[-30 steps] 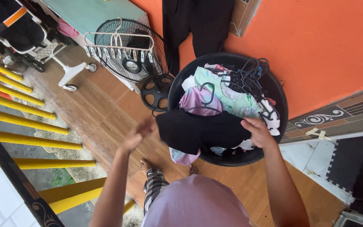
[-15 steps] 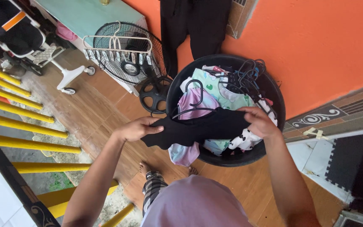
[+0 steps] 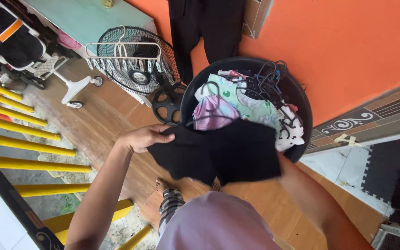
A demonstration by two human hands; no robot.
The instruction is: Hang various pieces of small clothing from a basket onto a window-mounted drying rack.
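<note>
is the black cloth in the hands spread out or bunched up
Spread out: the black cloth garment hangs as a wide flat sheet from the left hand, over the black round basket.

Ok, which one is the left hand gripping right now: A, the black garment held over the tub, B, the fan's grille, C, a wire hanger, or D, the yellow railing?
A: the left hand pinches one edge of the black garment, which is spread open above the black tub of laundry; the right hand is hidden behind the cloth.

Wooden floor carries a black basket, probably plastic.
</note>
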